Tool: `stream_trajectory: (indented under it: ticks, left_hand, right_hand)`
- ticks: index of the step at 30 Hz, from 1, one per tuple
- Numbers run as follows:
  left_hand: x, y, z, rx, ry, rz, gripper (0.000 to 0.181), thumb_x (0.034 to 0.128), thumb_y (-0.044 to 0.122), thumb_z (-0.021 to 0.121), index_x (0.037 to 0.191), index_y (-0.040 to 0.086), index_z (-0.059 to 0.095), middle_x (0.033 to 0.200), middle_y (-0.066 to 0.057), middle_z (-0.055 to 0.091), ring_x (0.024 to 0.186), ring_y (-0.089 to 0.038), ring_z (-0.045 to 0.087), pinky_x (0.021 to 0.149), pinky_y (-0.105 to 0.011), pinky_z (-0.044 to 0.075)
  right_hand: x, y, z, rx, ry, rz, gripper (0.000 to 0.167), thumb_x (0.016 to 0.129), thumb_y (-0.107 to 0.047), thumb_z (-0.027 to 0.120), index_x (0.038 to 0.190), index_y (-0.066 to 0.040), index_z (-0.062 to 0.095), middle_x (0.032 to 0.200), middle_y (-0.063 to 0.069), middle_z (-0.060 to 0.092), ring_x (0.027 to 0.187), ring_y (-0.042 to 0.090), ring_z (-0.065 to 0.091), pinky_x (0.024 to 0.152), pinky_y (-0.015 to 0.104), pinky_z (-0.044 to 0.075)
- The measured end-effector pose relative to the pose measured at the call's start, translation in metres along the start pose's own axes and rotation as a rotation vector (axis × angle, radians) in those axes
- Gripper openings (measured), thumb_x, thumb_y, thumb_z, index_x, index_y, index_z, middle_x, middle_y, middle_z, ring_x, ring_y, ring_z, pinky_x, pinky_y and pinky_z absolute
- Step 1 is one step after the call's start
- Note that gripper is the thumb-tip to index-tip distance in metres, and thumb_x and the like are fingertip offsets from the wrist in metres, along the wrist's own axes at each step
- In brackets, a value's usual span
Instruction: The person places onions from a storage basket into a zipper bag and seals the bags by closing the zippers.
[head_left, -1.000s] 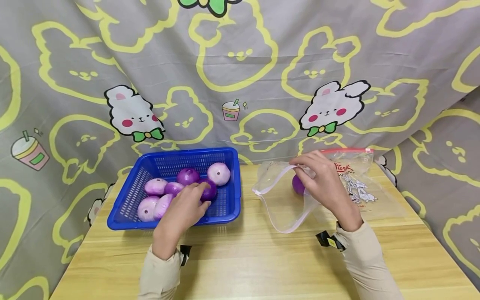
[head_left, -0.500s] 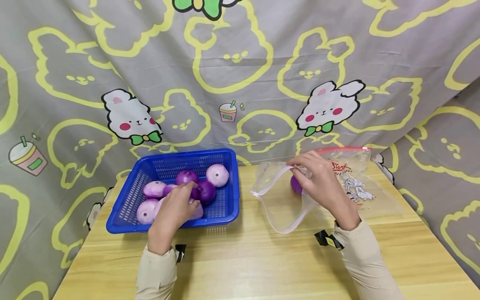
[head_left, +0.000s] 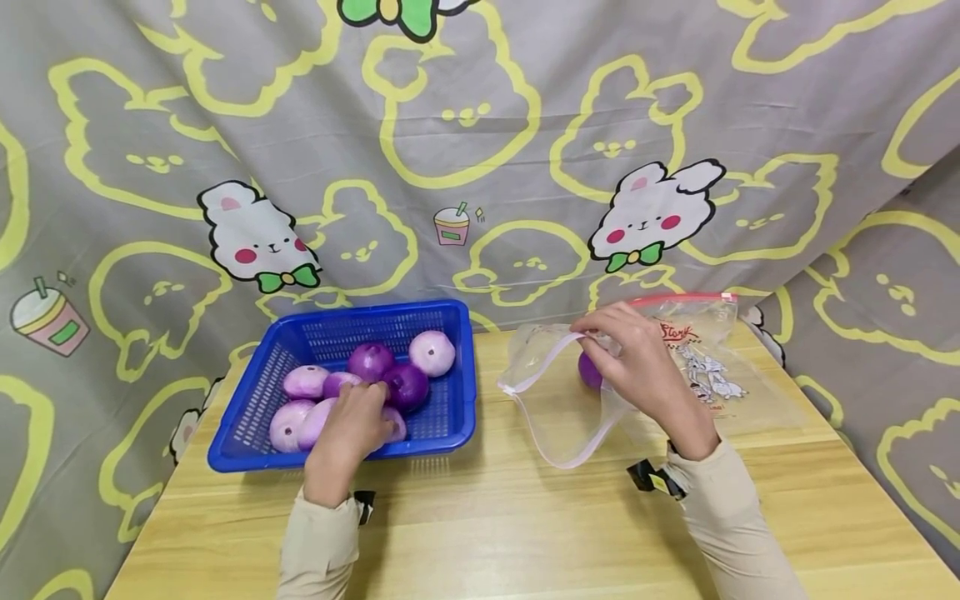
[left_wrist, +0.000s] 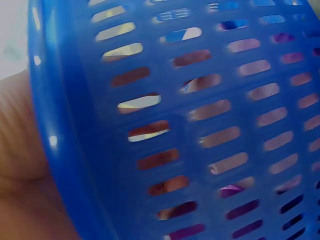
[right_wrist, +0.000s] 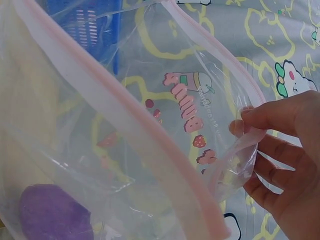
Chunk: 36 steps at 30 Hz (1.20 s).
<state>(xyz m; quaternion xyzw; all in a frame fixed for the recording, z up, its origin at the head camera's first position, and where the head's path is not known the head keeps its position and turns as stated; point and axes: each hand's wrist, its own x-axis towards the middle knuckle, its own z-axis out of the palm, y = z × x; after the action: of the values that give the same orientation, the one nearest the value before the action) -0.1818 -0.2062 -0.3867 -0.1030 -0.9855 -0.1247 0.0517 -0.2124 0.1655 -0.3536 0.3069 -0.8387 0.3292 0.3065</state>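
Observation:
My left hand (head_left: 352,427) reaches into the blue basket (head_left: 221,450), its fingers curled over a pale red onion (head_left: 395,423) near the front wall. Much of that onion is hidden under the hand. Several other red onions lie around it, among them a dark one (head_left: 407,387) just beyond the fingertips. In the left wrist view the basket's slotted wall (left_wrist: 85,150) blocks most of the hand. With thumb and fingers, my right hand (head_left: 637,358) pinches the rim of a clear zip bag (head_left: 558,425), whose mouth gapes toward the basket. One purple onion (right_wrist: 55,215) sits inside this bag.
A second clear bag (head_left: 720,375), with a red zip strip and printed figures, lies flat on the table at the right, behind my right hand. A patterned curtain (head_left: 480,125) hangs along the table's back edge. The wooden table (head_left: 487,533) extends toward me.
My left hand has left the dark onion, drawn back to the left, and come down over the pale onion at the basket's front. The right hand keeps its pinch on the bag rim.

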Motion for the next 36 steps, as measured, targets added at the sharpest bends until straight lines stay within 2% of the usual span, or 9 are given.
stream_trajectory:
  ticks: [2,5,11,14,19,23,27,31,36]
  left_hand:
    - [-0.001,0.001,-0.002,0.013,-0.008,-0.014,0.02,0.063,0.007,0.079,0.067,0.007,0.059,0.07,-0.014,0.059,0.077,-0.042,0.055,0.071,-0.054,0.047]
    - [-0.003,0.002,-0.004,0.011,-0.012,-0.023,0.022,0.0633,0.008,0.081,0.063,0.009,0.059,0.069,-0.013,0.058,0.074,-0.041,0.055,0.067,-0.053,0.048]
    - [-0.005,0.006,-0.005,-0.045,0.004,0.003,0.023,0.0712,0.01,0.084,0.069,0.008,0.061,0.068,-0.01,0.06,0.063,-0.029,0.058,0.064,-0.05,0.049]
    - [-0.006,0.008,-0.006,-0.048,0.014,0.018,0.023,0.0734,0.01,0.084,0.072,0.008,0.062,0.07,-0.01,0.062,0.065,-0.03,0.061,0.064,-0.05,0.049]
    - [-0.006,0.011,-0.009,-0.043,0.002,0.032,0.019,0.0752,0.008,0.084,0.084,0.006,0.067,0.076,-0.011,0.066,0.071,-0.031,0.064,0.067,-0.05,0.051]
    - [-0.006,0.013,-0.011,-0.036,-0.014,0.034,0.024,0.0773,0.008,0.082,0.097,0.002,0.069,0.085,-0.012,0.069,0.08,-0.033,0.067,0.072,-0.052,0.053]
    - [-0.006,0.015,-0.012,-0.03,0.0,0.05,0.028,0.0787,0.007,0.08,0.104,0.001,0.068,0.088,-0.013,0.069,0.082,-0.034,0.067,0.074,-0.052,0.054]
    - [-0.007,0.019,-0.014,-0.027,0.031,0.076,0.026,0.0791,0.005,0.078,0.103,0.003,0.068,0.085,-0.011,0.068,0.079,-0.033,0.067,0.07,-0.051,0.054]
    - [-0.01,0.026,-0.02,-0.031,0.061,0.089,0.017,0.0801,0.003,0.076,0.093,0.005,0.066,0.079,-0.006,0.06,0.073,-0.026,0.061,0.064,-0.045,0.052]
  right_hand:
    - [0.0,0.0,0.0,0.001,-0.004,0.003,0.015,0.083,0.003,0.074,0.095,-0.006,0.075,0.095,0.004,0.073,0.095,0.019,0.064,0.081,0.034,0.05]
    - [0.0,0.0,0.0,0.0,-0.009,0.003,0.015,0.083,0.003,0.074,0.095,-0.006,0.074,0.096,0.004,0.073,0.095,0.019,0.064,0.08,0.033,0.05]
    - [-0.001,0.0,0.001,0.001,-0.012,0.004,0.015,0.083,0.004,0.074,0.095,-0.005,0.074,0.095,0.003,0.073,0.093,0.018,0.064,0.078,0.031,0.049]
    - [-0.001,0.0,0.002,-0.001,-0.012,0.005,0.015,0.083,0.004,0.074,0.095,-0.005,0.074,0.095,0.003,0.073,0.093,0.017,0.064,0.077,0.031,0.05]
    - [0.0,0.001,0.002,-0.004,-0.012,0.001,0.015,0.083,0.004,0.075,0.095,-0.005,0.074,0.096,0.003,0.073,0.093,0.017,0.064,0.076,0.03,0.049]
    - [0.0,0.001,0.002,-0.001,-0.014,0.006,0.015,0.083,0.004,0.075,0.095,-0.005,0.074,0.095,0.003,0.073,0.093,0.017,0.064,0.077,0.03,0.049]
    - [0.0,0.001,0.002,0.0,-0.015,0.006,0.015,0.083,0.004,0.075,0.095,-0.005,0.074,0.096,0.003,0.073,0.093,0.017,0.064,0.077,0.031,0.05]
    - [0.0,0.001,0.002,-0.003,-0.014,0.003,0.015,0.083,0.003,0.075,0.095,-0.006,0.074,0.095,0.003,0.073,0.092,0.017,0.064,0.076,0.03,0.05]
    - [0.0,0.0,0.002,-0.006,-0.015,0.006,0.014,0.083,0.004,0.075,0.094,-0.005,0.074,0.095,0.003,0.073,0.092,0.016,0.064,0.075,0.03,0.05]
